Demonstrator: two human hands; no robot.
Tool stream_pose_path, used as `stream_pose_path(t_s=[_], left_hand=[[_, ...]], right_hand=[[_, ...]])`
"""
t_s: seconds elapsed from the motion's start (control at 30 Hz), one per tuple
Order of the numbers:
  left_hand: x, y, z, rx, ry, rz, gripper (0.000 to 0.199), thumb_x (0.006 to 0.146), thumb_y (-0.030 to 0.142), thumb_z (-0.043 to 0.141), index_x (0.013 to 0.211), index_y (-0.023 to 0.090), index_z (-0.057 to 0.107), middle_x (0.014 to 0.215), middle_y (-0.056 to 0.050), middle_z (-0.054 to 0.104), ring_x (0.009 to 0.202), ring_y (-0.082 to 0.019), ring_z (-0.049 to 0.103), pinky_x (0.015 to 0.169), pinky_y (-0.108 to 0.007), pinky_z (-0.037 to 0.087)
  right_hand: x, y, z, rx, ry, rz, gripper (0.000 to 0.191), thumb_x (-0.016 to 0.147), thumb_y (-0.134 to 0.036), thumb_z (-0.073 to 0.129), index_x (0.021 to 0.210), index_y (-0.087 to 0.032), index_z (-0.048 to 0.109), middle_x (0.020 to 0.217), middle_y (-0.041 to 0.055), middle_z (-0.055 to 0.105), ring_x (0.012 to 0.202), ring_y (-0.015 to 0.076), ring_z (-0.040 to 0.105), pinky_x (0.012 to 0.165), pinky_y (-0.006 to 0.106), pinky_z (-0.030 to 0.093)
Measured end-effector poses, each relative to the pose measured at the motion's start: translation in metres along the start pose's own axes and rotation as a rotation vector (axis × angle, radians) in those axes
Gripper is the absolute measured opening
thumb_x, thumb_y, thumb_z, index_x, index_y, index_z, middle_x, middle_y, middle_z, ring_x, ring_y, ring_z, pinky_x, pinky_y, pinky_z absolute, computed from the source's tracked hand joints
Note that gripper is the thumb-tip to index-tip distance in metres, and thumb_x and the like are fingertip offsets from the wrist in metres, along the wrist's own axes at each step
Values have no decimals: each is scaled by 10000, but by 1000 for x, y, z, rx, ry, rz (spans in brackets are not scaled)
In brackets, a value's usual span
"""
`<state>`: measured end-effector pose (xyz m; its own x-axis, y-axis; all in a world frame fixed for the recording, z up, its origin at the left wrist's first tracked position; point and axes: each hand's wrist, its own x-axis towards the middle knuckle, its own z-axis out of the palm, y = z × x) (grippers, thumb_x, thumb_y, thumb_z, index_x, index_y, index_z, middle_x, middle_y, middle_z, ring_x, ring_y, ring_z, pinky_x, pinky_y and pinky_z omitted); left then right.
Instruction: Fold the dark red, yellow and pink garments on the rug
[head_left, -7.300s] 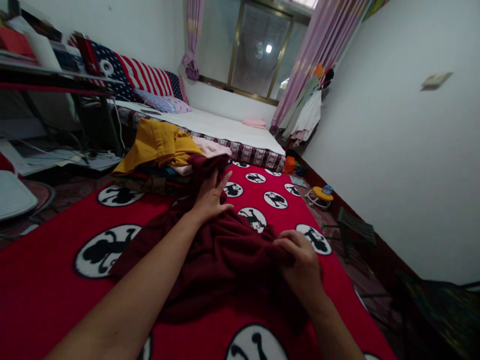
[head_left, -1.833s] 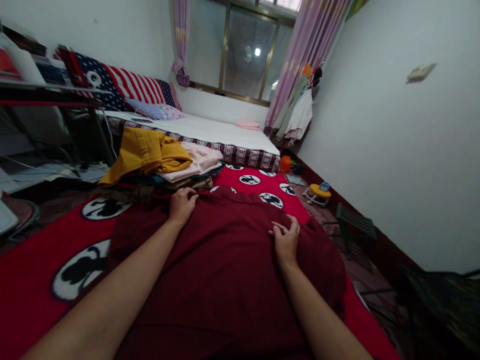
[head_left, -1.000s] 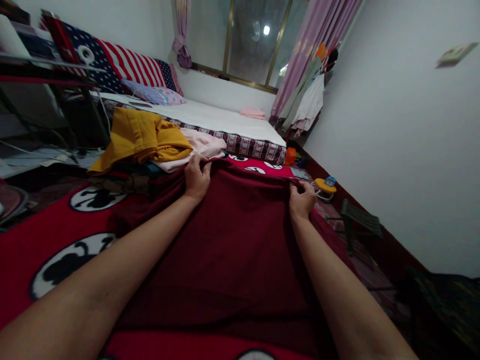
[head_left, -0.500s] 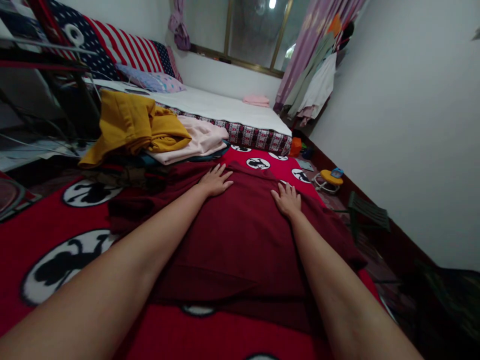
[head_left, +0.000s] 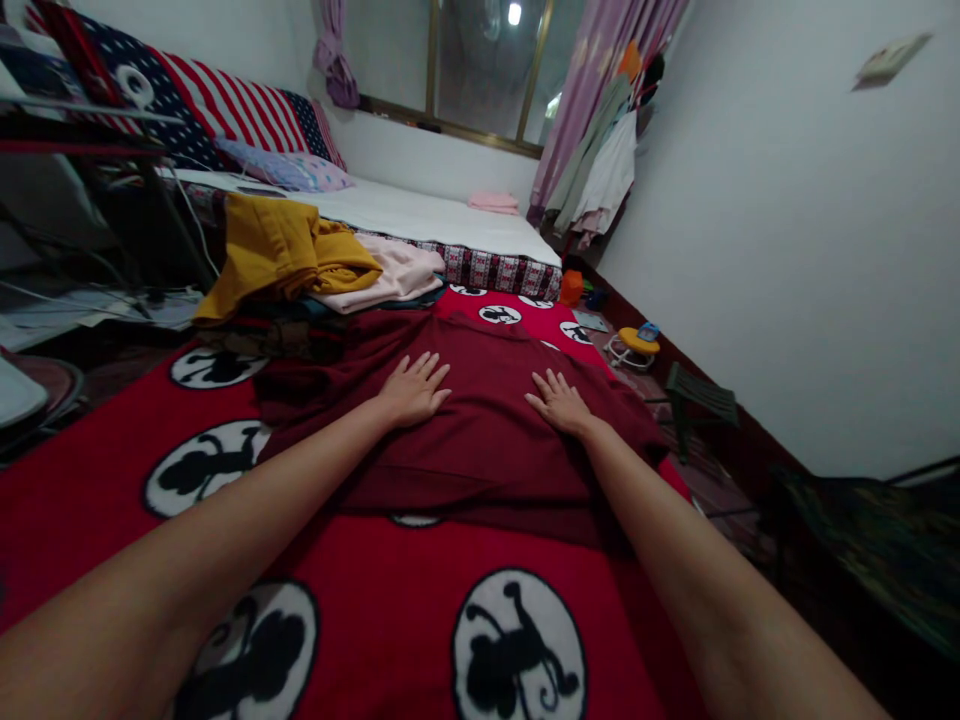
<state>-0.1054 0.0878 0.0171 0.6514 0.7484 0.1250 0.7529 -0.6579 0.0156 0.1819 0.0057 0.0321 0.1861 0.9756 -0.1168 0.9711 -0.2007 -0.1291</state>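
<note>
I am resting my left hand (head_left: 415, 392) and right hand (head_left: 561, 402), fingers (head_left: 427, 368) loose and spread, on the dark red cloth (head_left: 480, 430) in the middle of the frame.

Beneath and all around the hands spreads a red blanket (head_left: 375, 600) printed with black figures in white ovals. Well beyond the left hand (head_left: 415, 392), a lilac pillow (head_left: 289, 168) lies on a white bed (head_left: 450, 212), before a striped cushion (head_left: 225, 92) against the wall. Farther off, straight ahead of both hands, is a window (head_left: 484, 75) between purple curtains (head_left: 592, 70). Ahead and to the right of the right hand (head_left: 559, 402), clothes (head_left: 609, 172) hang; nearer stand a yellow stool (head_left: 636, 343) and a green stool (head_left: 703, 396).
</note>
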Motion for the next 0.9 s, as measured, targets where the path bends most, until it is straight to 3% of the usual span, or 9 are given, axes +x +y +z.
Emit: stream_pose_path(t_s=[0.13, 0.23, 0.3, 0.37, 0.5, 0.63, 0.73, 0.83, 0.9], left_hand=[[-21, 7, 2, -48, 70, 123, 548, 988, 480, 273, 1440, 213, 432, 1544, -102, 336, 1438, -228, 281, 1177, -459, 158], [-26, 9, 3, -72, 106, 150, 565, 975, 515, 318, 1400, 183, 488, 1512, -128, 391, 1412, -247, 334, 1164, -445, 213], [-25, 9, 3, -81, 120, 148, 562, 970, 514, 342, 1386, 173, 504, 1498, -137, 411, 1398, -259, 359, 1155, -451, 237], [-24, 10, 2, -78, 128, 145, 546, 971, 506, 354, 1382, 182, 509, 1488, -131, 428, 1389, -256, 373, 1152, -448, 247], [-23, 10, 1, -59, 130, 146, 522, 977, 488, 351, 1387, 204, 502, 1489, -112, 432, 1384, -244, 380, 1146, -441, 264], [-23, 10, 2, -47, 124, 146, 526, 979, 481, 339, 1399, 201, 488, 1497, -114, 419, 1388, -249, 371, 1142, -449, 265], [-24, 9, 3, -44, 115, 149, 537, 981, 476, 331, 1411, 189, 473, 1502, -123, 409, 1395, -255, 360, 1147, -459, 246], [-23, 8, 4, -46, 109, 149, 541, 984, 479, 320, 1424, 195, 457, 1512, -117, 394, 1403, -248, 346, 1154, -453, 231], [-23, 8, 5, -51, 103, 145, 543, 986, 480, 315, 1430, 198, 448, 1518, -113, 385, 1409, -245, 335, 1157, -451, 224]], right_hand=[[-42, 7, -1, 165, 26, -197, 643, 903, -470, 521, 1468, -193, 388, 1583, 136, 219, 1471, 279, 162, 1174, 499, 156], [-82, 22, -6, 479, 91, -336, 442, 842, -420, 591, 1218, -195, 650, 1389, 111, 551, 1300, 257, 497, 1108, 424, 348], [-111, 36, -9, 692, 234, -296, 338, 835, -420, 581, 1036, -185, 717, 1093, 89, 725, 1036, 235, 671, 961, 387, 489], [-137, 51, -10, 798, 395, -171, 313, 824, -428, 588, 961, -180, 719, 879, 67, 754, 842, 224, 707, 834, 373, 541], [-175, 68, -11, 695, 411, -65, 316, 809, -458, 611, 948, -195, 717, 876, 68, 748, 833, 232, 698, 794, 361, 542], [-196, 59, -6, 414, 315, -193, 402, 743, -342, 683, 1128, -228, 659, 1109, 66, 703, 1005, 251, 656, 873, 378, 517], [-206, 55, -1, 278, 420, -308, 279, 730, -150, 555, 971, -216, 679, 1041, 62, 706, 974, 234, 654, 883, 380, 507], [-217, 63, 0, 264, 530, -307, 349, 632, -51, 443, 843, -211, 670, 991, 58, 709, 972, 221, 657, 908, 385, 502], [-225, 70, -3, 231, 454, -276, 402, 580, -46, 429, 839, -214, 686, 1043, 59, 702, 1018, 225, 651, 933, 389, 503]])
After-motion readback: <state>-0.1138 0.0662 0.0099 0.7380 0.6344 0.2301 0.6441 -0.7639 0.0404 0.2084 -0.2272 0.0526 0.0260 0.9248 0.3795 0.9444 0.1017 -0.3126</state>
